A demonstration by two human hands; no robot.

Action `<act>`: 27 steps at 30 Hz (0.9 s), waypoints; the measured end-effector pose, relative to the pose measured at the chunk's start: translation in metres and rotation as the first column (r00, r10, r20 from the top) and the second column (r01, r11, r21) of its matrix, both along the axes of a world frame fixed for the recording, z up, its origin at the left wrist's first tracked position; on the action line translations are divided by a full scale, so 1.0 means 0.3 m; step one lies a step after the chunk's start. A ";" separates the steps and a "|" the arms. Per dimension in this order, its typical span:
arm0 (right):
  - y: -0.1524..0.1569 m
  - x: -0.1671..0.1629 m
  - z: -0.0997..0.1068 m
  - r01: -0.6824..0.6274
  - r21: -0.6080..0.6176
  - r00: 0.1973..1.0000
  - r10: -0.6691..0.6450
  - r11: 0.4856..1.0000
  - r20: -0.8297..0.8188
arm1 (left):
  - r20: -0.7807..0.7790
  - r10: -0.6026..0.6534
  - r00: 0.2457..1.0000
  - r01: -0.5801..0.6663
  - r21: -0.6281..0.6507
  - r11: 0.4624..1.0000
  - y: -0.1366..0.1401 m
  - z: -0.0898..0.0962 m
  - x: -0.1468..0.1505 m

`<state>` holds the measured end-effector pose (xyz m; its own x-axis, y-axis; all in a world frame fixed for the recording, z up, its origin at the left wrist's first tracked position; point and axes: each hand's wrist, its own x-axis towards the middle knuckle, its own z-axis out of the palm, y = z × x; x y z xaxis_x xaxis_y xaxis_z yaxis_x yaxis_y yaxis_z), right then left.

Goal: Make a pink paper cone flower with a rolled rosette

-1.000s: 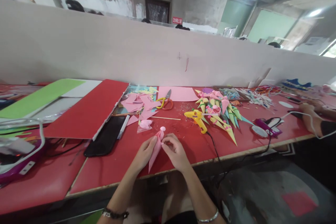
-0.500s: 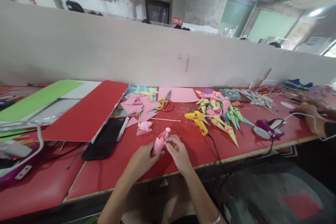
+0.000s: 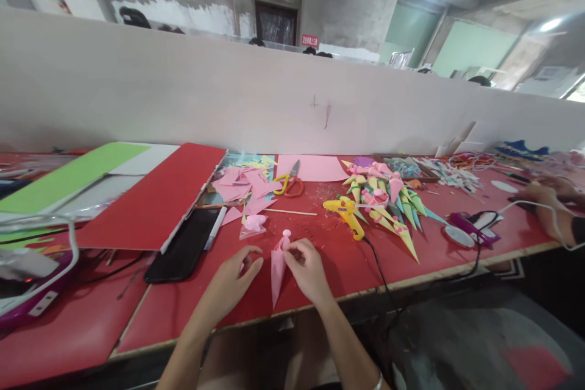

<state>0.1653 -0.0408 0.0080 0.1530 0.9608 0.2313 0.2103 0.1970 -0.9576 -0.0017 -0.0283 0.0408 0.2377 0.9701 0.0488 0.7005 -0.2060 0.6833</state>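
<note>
Between my hands is a pink paper cone (image 3: pixel 278 277), its point toward me and a small pink ball (image 3: pixel 286 233) at its top. My right hand (image 3: pixel 307 265) pinches the cone's upper right side between thumb and fingers. To the left, my left hand (image 3: pixel 235 277) is apart from the cone, its thumb and fingers curved with a gap between them. Just beyond lie a small plastic bag (image 3: pixel 253 225) with pink pieces and a thin wooden stick (image 3: pixel 292 212). A yellow glue gun (image 3: pixel 343 213) rests to the right of my right hand.
Finished-looking paper cones (image 3: pixel 388 201) are heaped at the right. Scissors (image 3: pixel 290 183), pink paper scraps (image 3: pixel 244 186) and a pink sheet (image 3: pixel 311 167) lie farther back. At the left are a black phone (image 3: pixel 183 250) and a red board (image 3: pixel 155 195). Another person's hand (image 3: pixel 543 195) is at far right.
My left hand has let go of the pink cone and moved left, opening. The cone now shows its full length, pointing toward me, with my right hand still pinching its upper part.
</note>
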 end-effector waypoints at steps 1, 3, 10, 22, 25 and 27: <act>0.001 -0.003 -0.001 0.004 0.006 1.000 -0.004 1.000 0.018 | 0.037 0.001 0.999 -0.001 0.017 1.000 0.000 -0.002 0.001; 0.002 -0.004 -0.002 0.006 0.020 0.999 -0.007 1.000 0.044 | 0.113 -0.014 0.994 0.009 0.047 0.999 -0.001 -0.008 0.005; -0.020 0.001 0.007 0.100 0.085 0.995 -0.099 0.991 -0.013 | 0.309 -0.062 0.949 0.085 -0.062 0.994 -0.028 -0.015 0.035; -0.130 0.016 0.125 -0.382 0.177 0.924 0.378 0.907 0.057 | 0.639 -0.008 0.769 0.354 -0.416 0.838 -0.086 -0.016 0.029; -0.132 0.015 0.130 -0.333 0.180 0.943 0.320 0.926 0.095 | 0.627 0.003 0.779 0.350 -0.439 0.828 -0.091 -0.009 0.039; -0.132 0.013 0.127 -0.290 0.179 0.955 0.274 0.940 0.110 | 0.616 -0.021 0.787 0.350 -0.419 0.838 -0.090 0.002 0.054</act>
<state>0.1691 -0.0805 0.0462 -0.1451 0.8983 0.4148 0.1964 0.4371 -0.8777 0.0144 -0.0553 0.0414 0.5016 0.8347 -0.2272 0.1324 0.1855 0.9737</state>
